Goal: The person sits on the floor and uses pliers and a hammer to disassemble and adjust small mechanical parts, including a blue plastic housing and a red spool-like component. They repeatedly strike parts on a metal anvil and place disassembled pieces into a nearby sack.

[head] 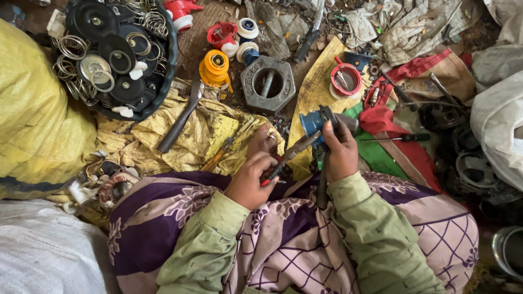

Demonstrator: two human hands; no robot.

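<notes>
Cluttered ground is seen from the head view, strewn with yellow sacking [190, 136], rags and scrap parts. At the far left a dark tub [163, 81] is filled with black discs, metal rings and springs. Just right of it lie a yellow plastic fitting [215, 68] and a grey hexagonal metal block [268, 84] with a round hole; a red ring-shaped part [345, 80] is set farther right.

Near the middle, pliers with red handles [286, 158] are gripped by the left hand [251, 177], whose grip is clamped on the handles. The plier tips are pointed at a blue valve part [313, 122] — held up over the lap by the right hand [340, 155], its grip clamped on that part. Both hands are close together, above a purple patterned cloth [163, 212] — green sleeves [370, 228] are seen at the wrists.
</notes>
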